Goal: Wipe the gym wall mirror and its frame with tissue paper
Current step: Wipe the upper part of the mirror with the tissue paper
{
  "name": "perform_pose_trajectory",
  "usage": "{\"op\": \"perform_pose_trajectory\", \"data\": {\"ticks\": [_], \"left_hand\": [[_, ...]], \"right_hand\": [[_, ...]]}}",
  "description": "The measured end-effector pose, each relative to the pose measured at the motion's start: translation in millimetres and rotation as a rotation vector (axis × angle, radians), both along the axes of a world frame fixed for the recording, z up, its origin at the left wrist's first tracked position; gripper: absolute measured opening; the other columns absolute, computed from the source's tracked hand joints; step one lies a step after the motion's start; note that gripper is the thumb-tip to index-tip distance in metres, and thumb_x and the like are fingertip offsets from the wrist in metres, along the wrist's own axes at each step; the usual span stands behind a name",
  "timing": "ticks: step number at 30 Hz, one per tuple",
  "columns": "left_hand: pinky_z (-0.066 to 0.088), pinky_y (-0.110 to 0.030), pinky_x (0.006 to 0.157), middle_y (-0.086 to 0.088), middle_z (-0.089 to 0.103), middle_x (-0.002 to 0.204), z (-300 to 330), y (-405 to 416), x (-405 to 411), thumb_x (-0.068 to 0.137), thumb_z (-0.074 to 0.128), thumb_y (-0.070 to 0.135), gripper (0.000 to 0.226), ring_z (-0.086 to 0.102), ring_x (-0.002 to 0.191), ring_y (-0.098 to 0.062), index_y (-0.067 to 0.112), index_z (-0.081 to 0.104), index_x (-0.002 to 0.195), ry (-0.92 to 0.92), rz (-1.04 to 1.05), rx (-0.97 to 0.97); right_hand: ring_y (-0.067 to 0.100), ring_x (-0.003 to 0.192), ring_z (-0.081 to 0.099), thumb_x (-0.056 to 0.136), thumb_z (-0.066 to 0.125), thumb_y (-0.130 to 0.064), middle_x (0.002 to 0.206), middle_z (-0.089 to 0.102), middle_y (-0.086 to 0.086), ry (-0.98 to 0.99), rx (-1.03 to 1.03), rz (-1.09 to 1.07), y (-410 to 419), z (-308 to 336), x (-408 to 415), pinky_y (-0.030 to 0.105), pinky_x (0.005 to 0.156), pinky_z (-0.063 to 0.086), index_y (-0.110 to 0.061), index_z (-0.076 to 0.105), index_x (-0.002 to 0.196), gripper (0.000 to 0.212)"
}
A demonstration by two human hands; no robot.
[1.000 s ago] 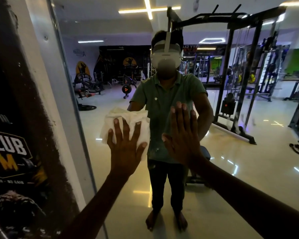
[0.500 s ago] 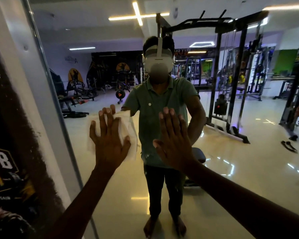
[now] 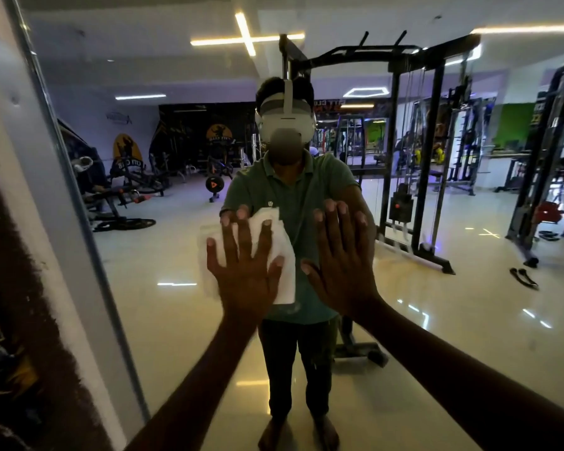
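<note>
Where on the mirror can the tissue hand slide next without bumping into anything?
Bare glass lies between the left hand pressing the tissue paper and the mirror frame, and also above and below both hands. It is crowded rightward: the right hand rests flat close beside it.

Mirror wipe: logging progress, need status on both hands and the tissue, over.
Left hand flat, pressing tissue paper on mirror. Right hand flat on glass, bare. Frame at left, untouched. Nothing in the way.
</note>
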State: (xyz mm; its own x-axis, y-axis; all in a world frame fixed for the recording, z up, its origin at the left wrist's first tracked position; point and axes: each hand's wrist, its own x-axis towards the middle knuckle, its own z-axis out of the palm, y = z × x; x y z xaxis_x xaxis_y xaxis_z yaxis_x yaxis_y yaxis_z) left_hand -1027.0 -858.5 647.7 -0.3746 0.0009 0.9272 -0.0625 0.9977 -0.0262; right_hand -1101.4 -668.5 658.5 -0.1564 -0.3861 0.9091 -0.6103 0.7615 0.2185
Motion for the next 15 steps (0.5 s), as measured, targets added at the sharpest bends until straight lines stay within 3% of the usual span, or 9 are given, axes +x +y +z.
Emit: {"op": "perform_pose_trajectory", "data": {"ticks": [2,3,6,8,10,13,15], "left_hand": [[0.008,-0.061,0.123,-0.011,-0.005,0.173,5.5,-46.7,11.7,0.105,0.026,0.058,0.072,-0.001,0.159,-0.034,0.028,-0.001,0.166,0.013,0.049,-0.146],[0.011,-0.062,0.124,-0.014,-0.001,0.173,4.8,-69.3,20.0,0.105,0.026,0.057,0.073,0.001,0.159,-0.035,0.025,0.001,0.166,0.035,0.101,-0.108],[0.013,-0.061,0.125,-0.023,0.011,0.170,-1.9,-105.8,30.1,0.106,0.027,0.055,0.074,0.010,0.158,-0.041,0.018,0.005,0.166,0.153,0.236,0.243],[0.011,-0.057,0.126,-0.024,0.013,0.169,-1.8,-78.8,23.0,0.106,0.023,0.055,0.072,0.012,0.157,-0.042,0.020,0.002,0.165,0.237,0.267,0.563],[0.012,-0.058,0.126,-0.025,0.014,0.169,-4.3,-22.9,12.6,0.106,0.022,0.055,0.072,0.012,0.157,-0.042,0.021,-0.004,0.164,0.288,0.272,0.696],[0.009,-0.064,0.124,-0.024,0.011,0.169,-39.4,55.7,-1.7,0.107,0.027,0.056,0.073,0.012,0.156,-0.044,0.023,-0.001,0.165,0.083,0.099,0.388],[0.004,-0.063,0.124,-0.018,0.001,0.172,-55.6,55.7,-2.7,0.107,0.031,0.058,0.073,0.005,0.158,-0.039,0.028,-0.002,0.165,-0.052,0.011,0.125]], "right_hand": [[0.039,0.161,0.003,0.106,0.037,-0.055,0.173,-0.004,0.020,-0.011,0.018,0.005,2.9,1.0,1.4,0.063,0.128,0.009,-0.003,0.009,0.164,0.083],[0.040,0.161,0.004,0.106,0.036,-0.056,0.172,-0.002,0.021,-0.024,0.007,0.007,4.9,0.4,2.6,0.063,0.128,0.009,-0.003,0.009,0.164,0.083],[0.041,0.160,0.000,0.106,0.032,-0.058,0.170,0.003,0.027,-0.061,-0.058,-0.013,12.7,-4.5,4.8,0.059,0.129,0.002,0.000,0.009,0.163,0.084],[0.041,0.160,-0.002,0.107,0.028,-0.059,0.170,0.007,0.029,-0.068,-0.043,-0.039,15.5,-9.2,5.0,0.058,0.129,0.000,0.000,0.007,0.163,0.084],[0.041,0.160,-0.002,0.107,0.027,-0.058,0.169,0.010,0.031,-0.080,-0.049,-0.052,14.2,-11.2,5.1,0.059,0.129,0.002,0.000,0.007,0.163,0.084],[0.038,0.160,-0.006,0.106,0.028,-0.058,0.169,0.011,0.031,-0.087,-0.077,-0.056,9.0,-9.1,7.1,0.059,0.129,0.003,0.001,0.007,0.163,0.085],[0.037,0.160,-0.008,0.106,0.024,-0.062,0.170,0.005,0.027,-0.106,-0.072,-0.014,8.1,-19.0,10.0,0.060,0.129,0.002,-0.001,0.002,0.163,0.086]]}}
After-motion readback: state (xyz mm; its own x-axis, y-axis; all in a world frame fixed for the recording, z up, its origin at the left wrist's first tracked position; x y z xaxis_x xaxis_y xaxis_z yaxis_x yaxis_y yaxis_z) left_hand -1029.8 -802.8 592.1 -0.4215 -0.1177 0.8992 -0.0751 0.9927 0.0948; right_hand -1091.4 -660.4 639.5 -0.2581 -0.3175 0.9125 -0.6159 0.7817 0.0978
